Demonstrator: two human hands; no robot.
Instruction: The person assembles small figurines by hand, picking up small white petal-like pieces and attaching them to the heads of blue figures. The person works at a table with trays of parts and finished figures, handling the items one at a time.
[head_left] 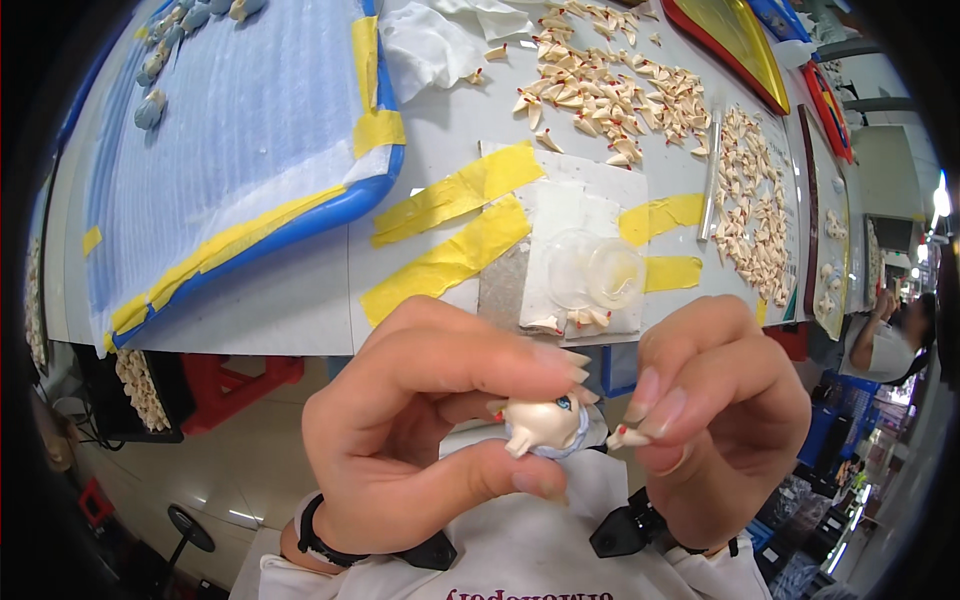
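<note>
Left hand grips a cream figurine head while right hand, just right of that head, pinches a tiny red-marked piece that too slack a hold could drop.

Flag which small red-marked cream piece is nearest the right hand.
The small piece pinched in the right hand; the similar pieces on the table touch neither hand.

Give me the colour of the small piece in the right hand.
The piece is cream with some red, best seen in the head view.
</note>
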